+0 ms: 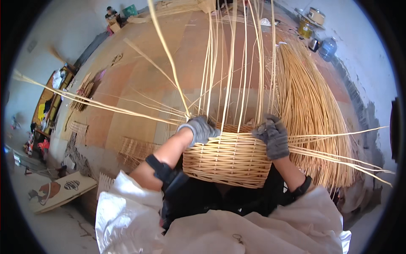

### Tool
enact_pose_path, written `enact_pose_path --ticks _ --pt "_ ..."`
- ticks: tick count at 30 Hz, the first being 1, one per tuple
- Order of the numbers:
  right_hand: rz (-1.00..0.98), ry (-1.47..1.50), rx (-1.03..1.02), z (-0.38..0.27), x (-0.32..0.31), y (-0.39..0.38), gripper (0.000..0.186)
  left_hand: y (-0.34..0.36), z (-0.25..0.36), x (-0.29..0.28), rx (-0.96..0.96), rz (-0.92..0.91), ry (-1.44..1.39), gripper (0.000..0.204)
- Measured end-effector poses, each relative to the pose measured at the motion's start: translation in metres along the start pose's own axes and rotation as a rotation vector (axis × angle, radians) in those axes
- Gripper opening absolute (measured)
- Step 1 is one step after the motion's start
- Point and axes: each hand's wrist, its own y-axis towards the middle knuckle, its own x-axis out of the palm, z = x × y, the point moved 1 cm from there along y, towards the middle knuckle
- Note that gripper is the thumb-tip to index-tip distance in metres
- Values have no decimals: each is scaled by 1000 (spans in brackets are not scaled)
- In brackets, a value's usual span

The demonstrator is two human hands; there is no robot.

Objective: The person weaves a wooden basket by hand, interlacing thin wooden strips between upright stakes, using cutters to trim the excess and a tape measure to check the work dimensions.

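Left hand (pixel 201 128), gray glove, grips the wicker basket (pixel 228 163) at its upper left corner. Right hand (pixel 274 136), also gloved, fingers curled at upper right corner; can't tell if it's gripping. Basket sits between hands, in front of person's torso. Long strands (pixel 230 70) stick up from it. Rod bundle (pixel 313 118) lies right, on floor (pixel 139 80).

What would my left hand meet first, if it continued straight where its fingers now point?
Your left hand would probably meet the upright rods rising from the basket, though depth is unclear.
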Motion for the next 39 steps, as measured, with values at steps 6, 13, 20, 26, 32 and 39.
enact_pose_path --ticks 6,13,20,26,32,39 --pt "-271 -103 -241 -1 4 -37 21 22 17 3 -362 211 33 70" --pt "-140 -212 320 -115 -173 -147 38 -10 20 12 -249 670 -28 74" --pt "724 -296 668 38 -408 -350 27 -18 14 71 504 711 657 46" --pt "763 -682 1011 266 -435 -351 38 -15 11 74 559 692 648 59" --pt "-93 -1878 774 332 -425 -285 44 -81 -21 88 634 589 509 64" --pt "603 -356 247 194 -387 -253 44 -111 -13 63 598 623 517 22"
